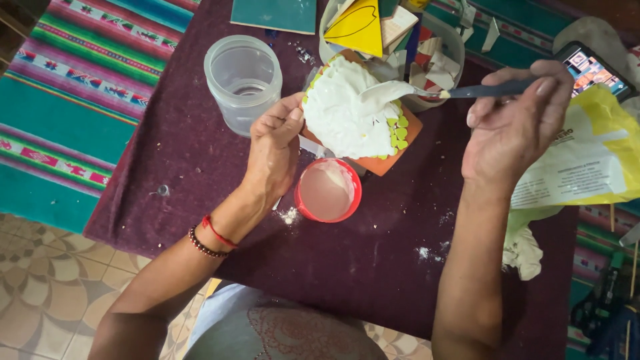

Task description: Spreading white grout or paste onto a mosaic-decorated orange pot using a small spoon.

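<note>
Near the body, a red cup [328, 191] stands on the desk [373, 260]. The left hand [273, 148] fingers press the orange tile's [387, 159] edge; the right hand [513, 127] pinches a spatula [467, 91]. The wet white paste [343, 110] looks slippery, the tile stiff, probably brittle: hold it by the clean rim.

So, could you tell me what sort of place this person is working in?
Probably a home craft table used for mosaic work: a bowl of broken tile pieces, a tile-edged piece covered in white paste, and a purple cloth over striped fabric, on a tiled floor.
</note>
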